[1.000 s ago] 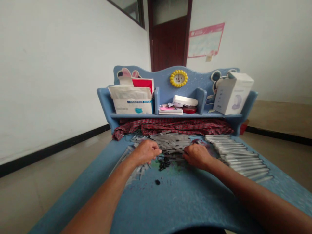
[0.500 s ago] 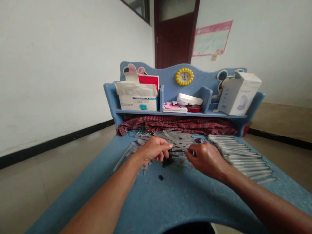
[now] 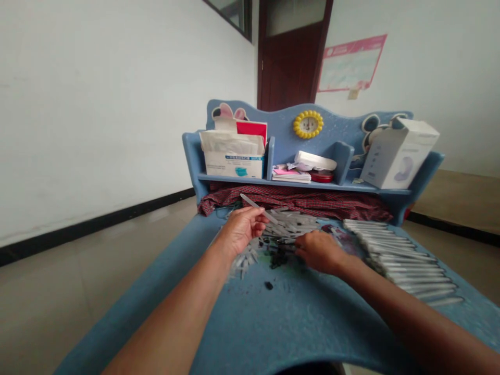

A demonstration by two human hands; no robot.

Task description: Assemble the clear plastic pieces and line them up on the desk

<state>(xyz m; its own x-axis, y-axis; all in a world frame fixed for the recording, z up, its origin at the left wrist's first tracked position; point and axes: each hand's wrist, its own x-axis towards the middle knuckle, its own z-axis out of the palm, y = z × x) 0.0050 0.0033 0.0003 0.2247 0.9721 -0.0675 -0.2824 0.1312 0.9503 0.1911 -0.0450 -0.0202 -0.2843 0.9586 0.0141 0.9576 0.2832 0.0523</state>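
Observation:
My left hand pinches a slim translucent pen barrel, which tilts up to the left above the desk. My right hand is lowered at the right side of the pile, its fingers curled together; what they grip, if anything, is hidden. Between the hands lies a heap of loose translucent barrels. Small black pieces are clustered in front of that heap. Small clear pieces lie under and beside my left hand. Several pens form a row to the right of my right hand.
The blue desk has a raised shelf at the back. A mask box, papers, a red round tin and a white box stand on it. Checked cloth is bunched beneath. One black bit lies nearer me.
My hands have moved apart. The left has lifted and turned up with the barrel in it, while the right has dropped toward the pile. The whole view has shifted slightly.

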